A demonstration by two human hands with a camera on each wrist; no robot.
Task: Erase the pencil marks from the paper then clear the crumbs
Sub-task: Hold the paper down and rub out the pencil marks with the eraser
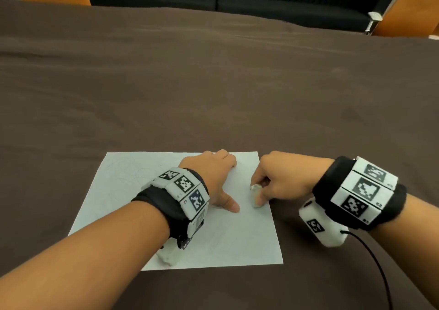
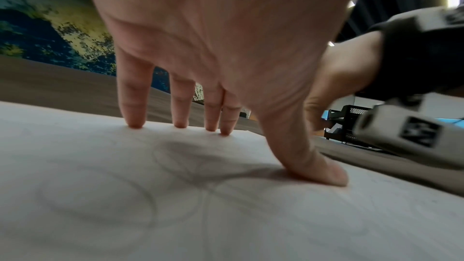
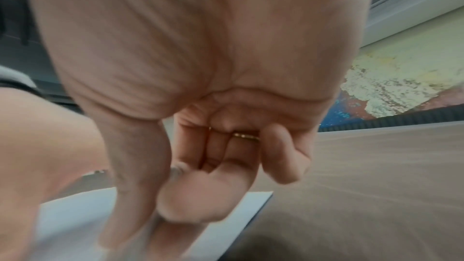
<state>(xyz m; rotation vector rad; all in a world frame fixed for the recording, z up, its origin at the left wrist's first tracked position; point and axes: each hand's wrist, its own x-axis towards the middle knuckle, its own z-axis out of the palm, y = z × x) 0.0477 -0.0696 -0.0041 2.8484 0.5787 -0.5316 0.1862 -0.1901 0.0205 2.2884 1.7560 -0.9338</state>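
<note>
Matt white paper — smooth, soft brown cloth tabletop — faintly creased

Office or lounge, brown table, black sofa, desk trays

The paper lay flat on the table, near its six o'clock edge. The left hand rested on the paper's middle, fingers toward twelve o'clock, thumb toward three. Just beside it at three o'clock, the right hand held the eraser on the paper by its three o'clock edge. A cable trailed toward five o'clock.
</note>
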